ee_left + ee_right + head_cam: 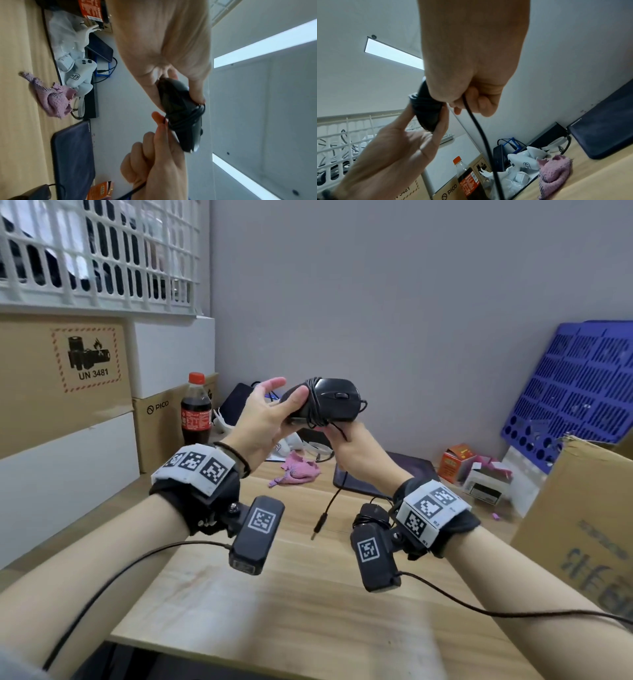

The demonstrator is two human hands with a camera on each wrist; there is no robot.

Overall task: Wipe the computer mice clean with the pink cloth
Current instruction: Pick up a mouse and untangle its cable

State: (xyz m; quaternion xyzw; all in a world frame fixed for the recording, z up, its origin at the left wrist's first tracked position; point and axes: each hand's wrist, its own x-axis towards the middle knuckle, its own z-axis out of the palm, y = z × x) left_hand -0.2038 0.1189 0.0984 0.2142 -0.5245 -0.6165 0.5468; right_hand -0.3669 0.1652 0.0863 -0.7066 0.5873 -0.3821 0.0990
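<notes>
Holding one black wired mouse (329, 402) in the air above the bench (291, 594), I grip its rear end with my left hand (265, 419), thumb on top and fingers (197, 93) curled beneath, while my right hand (356, 450) pinches the cable (334, 491) under the mouse's belly. Several turns of that cable are wound round the body, and its loose end hangs toward six o'clock, the plug (318, 527) dangling just above the wood. The plug could swing and snag as I unwind, I judge, or the mouse could slip from my left hand's shallow grip and drop. One pink cloth (298, 469) lies crumpled on the bench at twelve o'clock, untouched, so no wiping has begun. A second dark mouse (371, 513) seems to rest at three o'clock behind my right wrist, making two mice, though I cannot be sure.
</notes>
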